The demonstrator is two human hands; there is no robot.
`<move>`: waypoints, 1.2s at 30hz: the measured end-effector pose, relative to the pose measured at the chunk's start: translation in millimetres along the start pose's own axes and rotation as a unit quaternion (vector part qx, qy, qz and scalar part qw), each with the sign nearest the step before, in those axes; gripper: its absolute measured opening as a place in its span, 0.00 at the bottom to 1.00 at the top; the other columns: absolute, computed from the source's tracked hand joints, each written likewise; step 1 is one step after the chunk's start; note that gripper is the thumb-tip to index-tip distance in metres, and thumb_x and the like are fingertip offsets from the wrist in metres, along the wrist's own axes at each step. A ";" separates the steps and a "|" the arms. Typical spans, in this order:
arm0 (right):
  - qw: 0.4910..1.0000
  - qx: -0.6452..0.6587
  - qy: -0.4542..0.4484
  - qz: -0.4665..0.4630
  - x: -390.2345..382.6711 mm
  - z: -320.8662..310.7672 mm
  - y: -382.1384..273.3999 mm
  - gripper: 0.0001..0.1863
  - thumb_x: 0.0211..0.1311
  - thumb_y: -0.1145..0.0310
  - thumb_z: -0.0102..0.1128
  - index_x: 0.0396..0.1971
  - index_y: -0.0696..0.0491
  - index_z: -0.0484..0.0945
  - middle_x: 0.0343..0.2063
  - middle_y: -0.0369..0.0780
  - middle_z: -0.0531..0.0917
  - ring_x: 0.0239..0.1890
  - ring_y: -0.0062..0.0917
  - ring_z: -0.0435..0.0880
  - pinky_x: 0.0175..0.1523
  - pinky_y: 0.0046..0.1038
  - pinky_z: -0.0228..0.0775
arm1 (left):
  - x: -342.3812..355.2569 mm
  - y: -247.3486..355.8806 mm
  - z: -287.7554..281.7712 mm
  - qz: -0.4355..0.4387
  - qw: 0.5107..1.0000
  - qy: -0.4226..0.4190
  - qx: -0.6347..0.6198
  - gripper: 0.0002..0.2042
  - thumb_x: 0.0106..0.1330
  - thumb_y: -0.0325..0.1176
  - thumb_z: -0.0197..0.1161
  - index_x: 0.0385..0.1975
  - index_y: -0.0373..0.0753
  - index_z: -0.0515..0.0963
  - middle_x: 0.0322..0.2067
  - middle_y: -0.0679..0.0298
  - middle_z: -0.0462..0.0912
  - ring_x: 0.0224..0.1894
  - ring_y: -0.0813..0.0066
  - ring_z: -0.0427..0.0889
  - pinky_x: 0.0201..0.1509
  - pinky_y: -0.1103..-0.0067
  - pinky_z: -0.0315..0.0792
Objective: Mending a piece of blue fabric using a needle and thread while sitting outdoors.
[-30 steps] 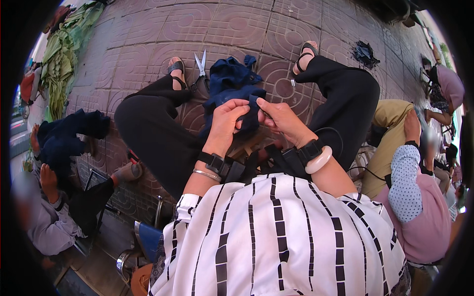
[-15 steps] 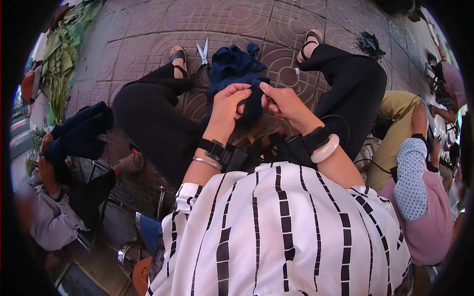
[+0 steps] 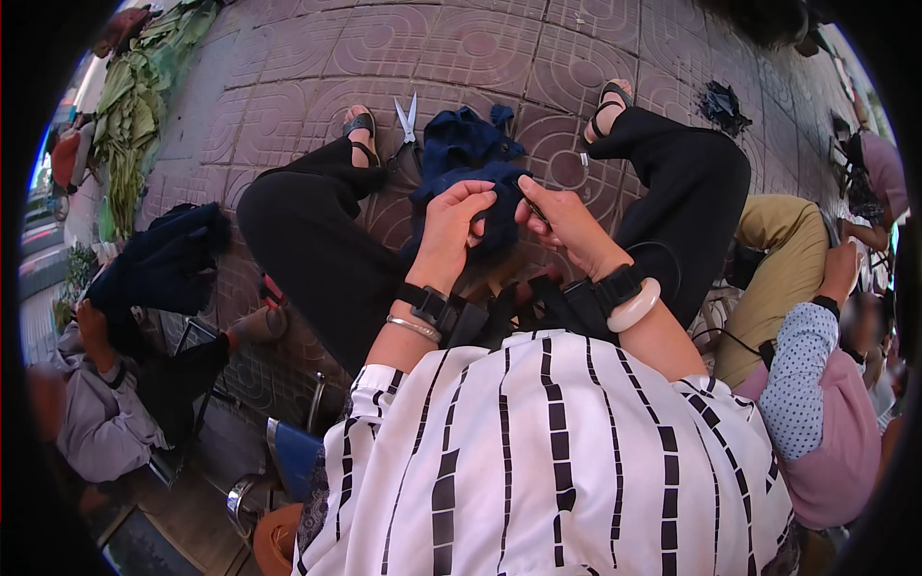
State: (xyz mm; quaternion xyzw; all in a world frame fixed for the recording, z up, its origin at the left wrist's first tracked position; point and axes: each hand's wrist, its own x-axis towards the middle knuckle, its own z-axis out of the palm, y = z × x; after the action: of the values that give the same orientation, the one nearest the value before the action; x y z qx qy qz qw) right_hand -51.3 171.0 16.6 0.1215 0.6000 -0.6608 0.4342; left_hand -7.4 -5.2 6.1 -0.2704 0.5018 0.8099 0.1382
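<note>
The left hand [image 3: 449,226] and right hand [image 3: 567,223] have drawn slightly apart. The right fingers close on a slim dark object [image 3: 541,216]; the left seem pinched, their hold hidden. Navy cloth [image 3: 463,144] bunches beneath; a hasty tug could tear it.

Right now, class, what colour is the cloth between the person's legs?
Dark navy blue; the cloth shows best in the head view.

matt navy cloth [image 3: 459,137]; shiny metal scissor blades [image 3: 409,129]; rough, grooved paving [image 3: 471,43].
</note>
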 end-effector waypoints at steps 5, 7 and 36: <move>0.998 0.059 0.030 -0.011 4.1 -3.3 -0.2 0.27 0.65 0.45 0.49 0.25 0.58 0.74 0.11 0.29 0.65 0.09 0.13 0.57 0.16 0.17 0.47 | 2.9 -0.2 -5.4 0.000 0.998 0.055 -0.019 0.05 0.60 0.29 0.62 0.35 0.40 0.77 0.17 0.73 0.72 0.14 0.89 0.67 0.16 0.89 0.56; 0.992 0.099 0.069 -0.027 8.6 -8.4 1.5 0.27 0.65 0.44 0.48 0.26 0.58 0.73 0.12 0.30 0.65 0.09 0.12 0.56 0.16 0.17 0.48 | 4.8 0.7 -4.0 -0.003 0.998 0.067 -0.023 0.05 0.60 0.29 0.62 0.35 0.40 0.77 0.17 0.72 0.72 0.14 0.88 0.67 0.16 0.89 0.57; 0.956 0.281 -0.017 -0.082 12.8 -23.2 -3.1 0.10 0.59 0.67 0.62 0.25 0.48 0.69 0.14 0.28 0.68 0.09 0.11 0.56 0.18 0.17 0.51 | 0.9 -5.4 -2.8 -0.004 0.995 -0.049 0.084 0.06 0.60 0.30 0.63 0.34 0.37 0.79 0.19 0.71 0.75 0.17 0.88 0.69 0.20 0.90 0.59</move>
State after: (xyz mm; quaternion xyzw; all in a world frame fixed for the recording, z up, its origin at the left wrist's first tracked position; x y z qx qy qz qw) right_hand -69.5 186.1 4.2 0.1776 0.3908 -0.8380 0.3368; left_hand -4.6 -5.3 0.6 -0.2199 0.5597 0.7767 0.1876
